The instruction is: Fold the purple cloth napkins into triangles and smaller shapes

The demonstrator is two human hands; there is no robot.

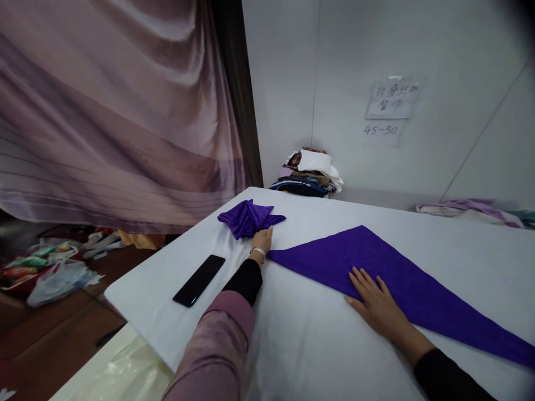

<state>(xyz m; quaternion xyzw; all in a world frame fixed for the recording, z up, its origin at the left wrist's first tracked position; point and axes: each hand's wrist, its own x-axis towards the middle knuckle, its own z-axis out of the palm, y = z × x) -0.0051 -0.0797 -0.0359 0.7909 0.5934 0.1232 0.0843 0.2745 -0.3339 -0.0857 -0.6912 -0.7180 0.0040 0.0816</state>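
A large purple cloth (401,278), folded into a long triangle, lies flat across the white table. My right hand (376,303) rests palm down on its near edge, fingers spread and open. Farther left sits a bunched purple cloth (246,218) with several pointed corners sticking out. Closed at the near side of that bunch is my left hand (262,240), with a bracelet on its wrist; its fingertips are partly hidden. The left corner of the triangle comes close to the left wrist.
A black phone (199,280) lies on the white table (309,334) beside my left forearm. Behind the table stands a stack of folded cloths (311,172). A pink curtain (125,111) hangs at left. Plastic bags (62,281) lie below. A handwritten sign (390,99) is on the wall.
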